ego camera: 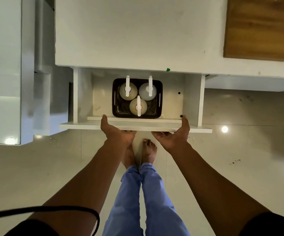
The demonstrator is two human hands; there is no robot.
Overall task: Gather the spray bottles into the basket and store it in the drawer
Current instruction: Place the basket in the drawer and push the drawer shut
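A dark rectangular basket (117, 106) sits inside the open white drawer (191, 99). Three spray bottles stand upright in it: one at the back left (132, 92), one at the back right (144, 93), one at the front (134, 108), all with white trigger heads. My left hand (115, 132) grips the drawer's front panel (80, 126), thumb over its top edge and fingers underneath. My right hand (175, 135) holds the same panel further right in the same way.
A white countertop (137, 31) overhangs the drawer, with a wooden board (260, 28) at its right. A white cabinet (3, 70) stands to the left. My bare feet (148, 150) and blue trousers are on the glossy tile floor just below the drawer front.
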